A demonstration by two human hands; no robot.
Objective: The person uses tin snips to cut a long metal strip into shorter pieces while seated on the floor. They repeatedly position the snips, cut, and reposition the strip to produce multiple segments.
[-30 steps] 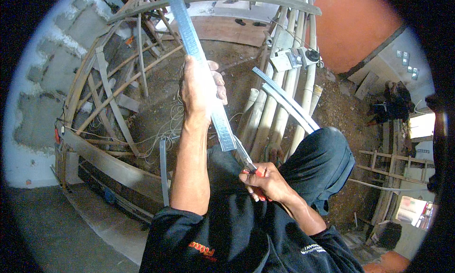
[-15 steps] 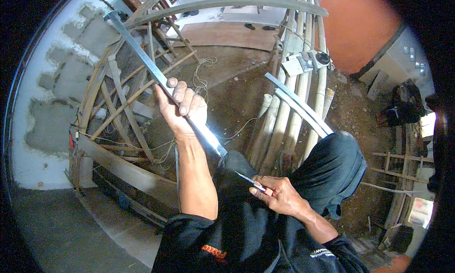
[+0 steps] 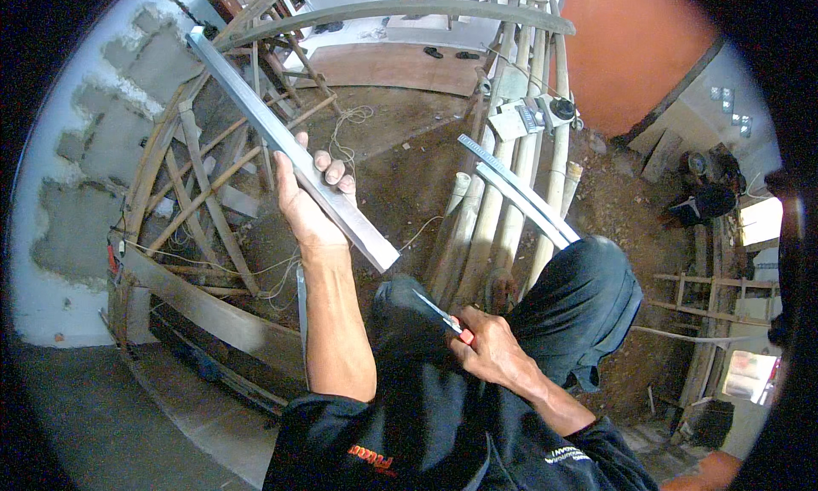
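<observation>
In my left hand [image 3: 304,211] lies a long, shiny metal channel [image 3: 245,99], slanting from the upper left down toward my knee. The thumb is on one side of it and the fingertips curl round the other. Its broad flat face shows. Lower right, my right hand [image 3: 496,351] is closed round red-handled snips [image 3: 437,312], whose narrow pointed blades aim up and left over my lap. The blades are apart from the channel. Most of the snips' handle is hidden in the fist. Beside my right knee, more metal channels [image 3: 528,199] rest over bamboo poles [image 3: 492,214].
A wooden trestle [image 3: 204,197] and a curved plank [image 3: 226,308] stand at left. A long beam [image 3: 409,12] crosses the far side. A power tool [image 3: 558,109] sits on the poles. Loose cord [image 3: 349,120] lies on the dirt floor. Someone in dark clothes is at far right.
The channel has turned about its length, so its broad face shows now, and its near end sits higher off my knee. My left fingers have loosened a little. The right hand keeps the snips.
</observation>
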